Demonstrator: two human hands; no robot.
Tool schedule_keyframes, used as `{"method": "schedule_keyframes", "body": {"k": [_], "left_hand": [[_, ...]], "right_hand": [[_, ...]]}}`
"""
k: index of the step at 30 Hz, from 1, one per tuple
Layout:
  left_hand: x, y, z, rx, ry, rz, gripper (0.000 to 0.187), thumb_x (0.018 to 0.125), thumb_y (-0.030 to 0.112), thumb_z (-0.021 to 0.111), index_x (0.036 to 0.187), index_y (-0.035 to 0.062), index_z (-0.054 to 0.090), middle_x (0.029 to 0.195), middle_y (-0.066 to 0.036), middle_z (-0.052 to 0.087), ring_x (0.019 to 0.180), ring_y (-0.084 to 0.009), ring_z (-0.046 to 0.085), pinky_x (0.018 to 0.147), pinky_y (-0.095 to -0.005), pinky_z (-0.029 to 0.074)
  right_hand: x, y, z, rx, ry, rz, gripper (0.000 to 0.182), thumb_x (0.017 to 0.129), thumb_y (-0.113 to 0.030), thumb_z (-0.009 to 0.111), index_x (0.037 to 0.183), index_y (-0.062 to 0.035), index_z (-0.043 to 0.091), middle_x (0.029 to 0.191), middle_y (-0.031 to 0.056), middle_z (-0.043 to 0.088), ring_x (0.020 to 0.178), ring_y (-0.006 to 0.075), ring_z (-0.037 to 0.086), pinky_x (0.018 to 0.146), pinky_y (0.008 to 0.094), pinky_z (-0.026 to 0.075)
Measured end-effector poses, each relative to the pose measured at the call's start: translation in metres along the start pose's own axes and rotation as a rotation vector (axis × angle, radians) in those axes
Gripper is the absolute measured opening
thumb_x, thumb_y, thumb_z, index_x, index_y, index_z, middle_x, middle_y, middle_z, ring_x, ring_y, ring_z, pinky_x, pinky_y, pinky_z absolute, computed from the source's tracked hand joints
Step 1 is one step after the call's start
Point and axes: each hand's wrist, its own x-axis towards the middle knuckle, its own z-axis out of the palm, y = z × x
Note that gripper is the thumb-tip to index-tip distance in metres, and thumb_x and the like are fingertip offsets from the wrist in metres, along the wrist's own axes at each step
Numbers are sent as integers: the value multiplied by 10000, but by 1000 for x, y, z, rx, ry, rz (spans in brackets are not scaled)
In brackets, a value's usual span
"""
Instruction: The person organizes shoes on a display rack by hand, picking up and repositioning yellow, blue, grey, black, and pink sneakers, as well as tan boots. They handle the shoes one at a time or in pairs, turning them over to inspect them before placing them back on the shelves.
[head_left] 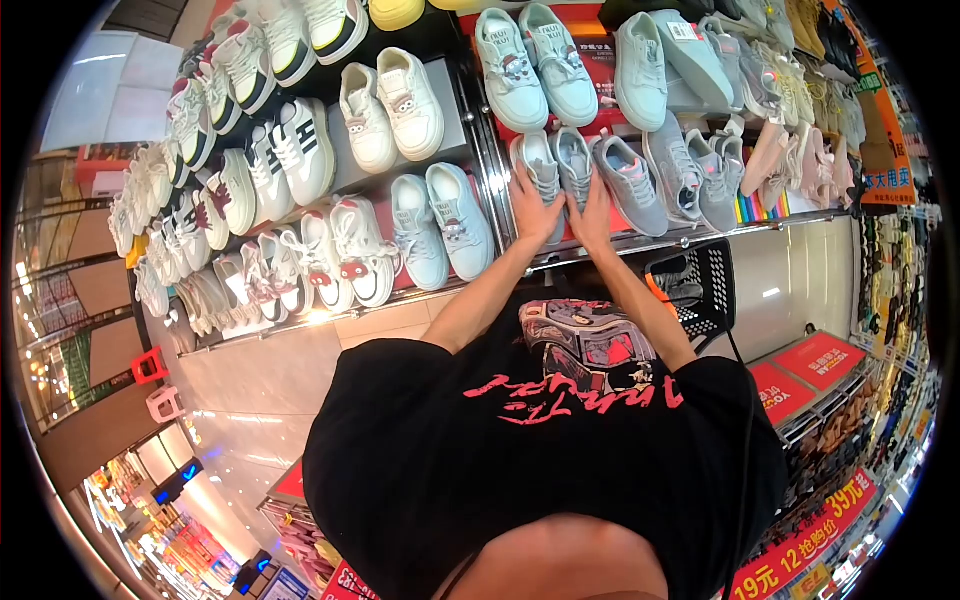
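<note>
Both my hands reach forward to a pair of grey sneakers on the lower row of the display rack. My left hand (538,217) lies around the left grey shoe (541,165), its fingers along the shoe's side. On the outer side of the right grey shoe (575,160) rests my right hand (592,217). The two shoes stand side by side, toes toward me, between my hands. Close to my right hand is another grey sneaker (630,185). Light blue shoes (460,225) stand to the left of my left hand.
Rows of white shoes (365,255) fill the rack at the left. Light green shoes (515,80) stand on the upper row. A black perforated basket (712,290) is below the rack's metal edge (690,238), right of my right forearm. Red signs (820,360) lie farther right.
</note>
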Motion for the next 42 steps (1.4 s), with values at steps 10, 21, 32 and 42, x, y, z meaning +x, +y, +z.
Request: {"method": "schedule_keyframes", "body": {"k": [10, 21, 32, 42], "left_hand": [[1, 0, 21, -26, 46, 34, 1099, 777, 301, 810, 1577, 6, 115, 1487, -352, 259, 1366, -530, 296, 1146, -529, 287], [1, 9, 13, -78, 12, -20, 1089, 765, 281, 803, 1577, 3, 133, 1527, -364, 238, 1392, -530, 310, 1158, -509, 304], [20, 146, 54, 88, 286, 184, 986, 790, 341, 779, 1518, -42, 236, 1546, -285, 247, 1468, -441, 202, 1190, -568, 140], [127, 213, 134, 331, 80, 181, 1143, 645, 408, 857, 1530, 14, 250, 1479, -304, 320, 1389, -466, 307, 1147, -539, 251]], "right_hand": [[10, 0, -10, -4, 28, 47, 749, 892, -205, 716, 1512, -5, 347, 1442, 290, 475, 1317, 478, 451, 1100, 504, 363], [17, 15, -12, -17, -56, -21, 802, 896, -209, 711, 1522, 46, 280, 1443, 337, 438, 1309, 513, 431, 1113, 527, 337], [146, 27, -182, 85, 312, 40, 433, 848, -147, 746, 1226, 21, 620, 1167, 194, 665, 1109, 348, 628, 988, 422, 481], [259, 114, -235, 51, 120, 384, 635, 950, -515, 597, 1376, -46, 556, 1248, 276, 643, 1177, 449, 598, 978, 465, 459]]}}
